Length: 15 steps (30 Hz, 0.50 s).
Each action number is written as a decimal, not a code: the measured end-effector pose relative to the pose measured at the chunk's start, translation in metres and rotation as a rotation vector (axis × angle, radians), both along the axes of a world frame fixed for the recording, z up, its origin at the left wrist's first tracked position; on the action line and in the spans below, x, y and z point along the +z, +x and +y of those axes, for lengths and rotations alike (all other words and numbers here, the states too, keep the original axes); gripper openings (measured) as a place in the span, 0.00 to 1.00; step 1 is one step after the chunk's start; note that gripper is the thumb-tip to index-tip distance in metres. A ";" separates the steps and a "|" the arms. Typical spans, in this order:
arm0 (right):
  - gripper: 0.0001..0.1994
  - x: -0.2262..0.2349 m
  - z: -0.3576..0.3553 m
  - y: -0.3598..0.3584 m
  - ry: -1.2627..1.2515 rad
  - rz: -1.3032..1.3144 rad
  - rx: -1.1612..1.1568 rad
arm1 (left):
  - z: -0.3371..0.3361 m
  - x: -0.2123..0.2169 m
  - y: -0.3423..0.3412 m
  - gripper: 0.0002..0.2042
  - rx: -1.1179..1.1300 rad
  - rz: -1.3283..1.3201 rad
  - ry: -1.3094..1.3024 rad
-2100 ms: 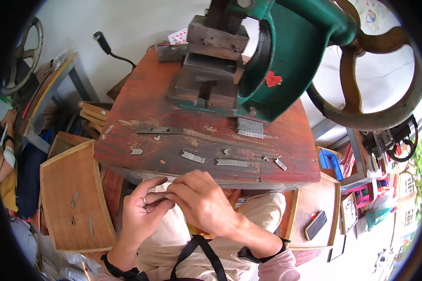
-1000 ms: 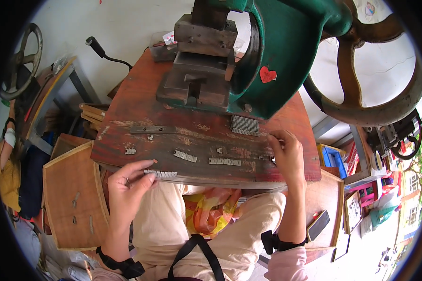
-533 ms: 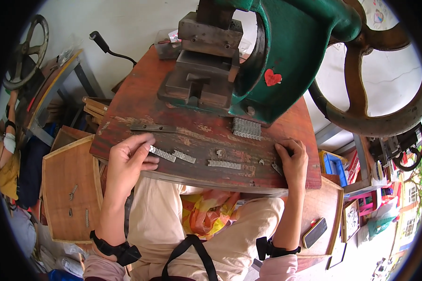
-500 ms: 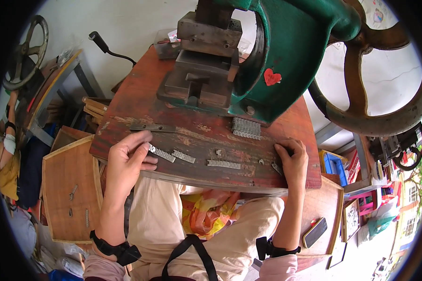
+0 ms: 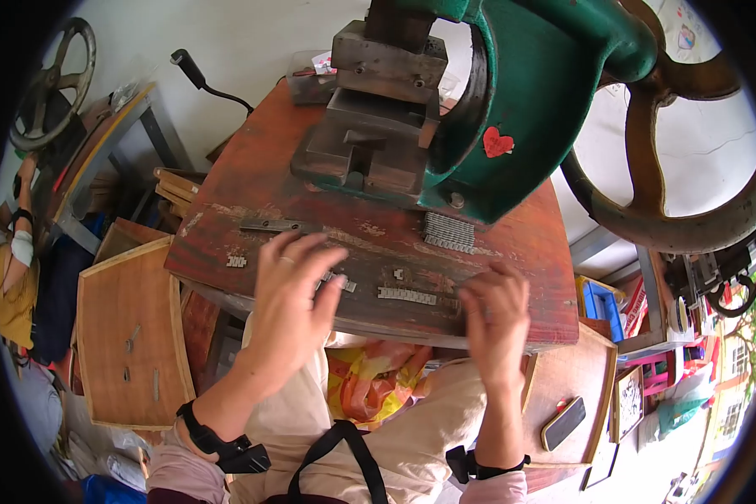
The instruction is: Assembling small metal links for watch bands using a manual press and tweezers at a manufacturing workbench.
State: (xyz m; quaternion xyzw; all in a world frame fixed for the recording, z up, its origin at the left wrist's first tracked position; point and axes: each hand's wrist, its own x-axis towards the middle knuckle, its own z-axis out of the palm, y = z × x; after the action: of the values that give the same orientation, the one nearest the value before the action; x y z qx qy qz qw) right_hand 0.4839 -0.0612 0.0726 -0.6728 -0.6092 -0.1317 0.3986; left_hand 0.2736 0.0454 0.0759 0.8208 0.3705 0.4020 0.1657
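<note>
Bare red tabletop (image 5: 252, 181) left of the green press (image 5: 512, 109) (rear blocked)

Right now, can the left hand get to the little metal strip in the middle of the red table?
Probably yes. The left hand lies flat on the table, and the metal strip sits just beside its fingertips with only bare wood between them.

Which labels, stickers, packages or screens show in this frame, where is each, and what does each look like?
Heart sticker: red, heart-shaped, on the green press body.
Clear plastic box: far edge of the red bench, behind the press, small items inside.
Phone: dark, flat, screen off, on the wooden board at lower right.
Plastic bag: yellow and orange, under the bench edge.
</note>
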 end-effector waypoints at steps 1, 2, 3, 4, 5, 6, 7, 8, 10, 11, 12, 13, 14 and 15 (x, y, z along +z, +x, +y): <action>0.06 -0.001 0.002 -0.009 -0.033 -0.001 0.048 | -0.003 0.001 0.004 0.13 -0.035 0.081 0.047; 0.06 -0.001 0.004 -0.014 -0.028 0.002 0.054 | -0.007 0.002 0.007 0.12 -0.071 0.163 0.094; 0.07 -0.004 0.007 -0.018 -0.066 -0.030 0.065 | -0.008 0.000 0.010 0.12 -0.068 0.165 0.093; 0.07 -0.007 0.009 -0.019 -0.103 -0.061 0.076 | -0.009 -0.002 0.012 0.10 -0.090 0.196 0.106; 0.07 -0.008 0.010 -0.019 -0.103 -0.058 0.080 | -0.010 -0.004 0.014 0.08 -0.112 0.228 0.120; 0.07 -0.008 0.009 -0.018 -0.106 -0.059 0.088 | -0.011 -0.006 0.017 0.06 -0.127 0.217 0.097; 0.07 -0.007 0.008 -0.016 -0.108 -0.059 0.097 | -0.011 -0.007 0.019 0.06 -0.128 0.216 0.097; 0.07 -0.006 0.008 -0.016 -0.109 -0.059 0.096 | -0.011 -0.007 0.020 0.06 -0.132 0.210 0.088; 0.07 -0.007 0.008 -0.016 -0.099 -0.013 0.108 | -0.011 -0.007 0.021 0.06 -0.136 0.209 0.077; 0.07 -0.008 0.009 -0.016 -0.100 -0.009 0.107 | -0.011 -0.006 0.021 0.06 -0.130 0.205 0.064; 0.07 -0.008 0.009 -0.015 -0.096 0.010 0.116 | -0.011 -0.005 0.021 0.06 -0.123 0.199 0.052; 0.07 -0.009 0.009 -0.015 -0.092 0.029 0.125 | -0.011 -0.006 0.022 0.06 -0.125 0.201 0.051; 0.07 -0.010 0.009 -0.015 -0.092 0.031 0.123 | -0.011 -0.007 0.022 0.05 -0.125 0.192 0.051; 0.07 -0.010 0.008 -0.015 -0.092 0.035 0.120 | -0.011 -0.007 0.023 0.05 -0.126 0.183 0.051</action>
State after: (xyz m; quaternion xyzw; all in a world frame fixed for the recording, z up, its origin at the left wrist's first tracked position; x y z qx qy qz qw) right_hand 0.4692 -0.0531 0.0629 -0.6551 -0.6467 -0.0677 0.3847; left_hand 0.2961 0.0344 0.0686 0.8797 0.3214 0.3234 0.1352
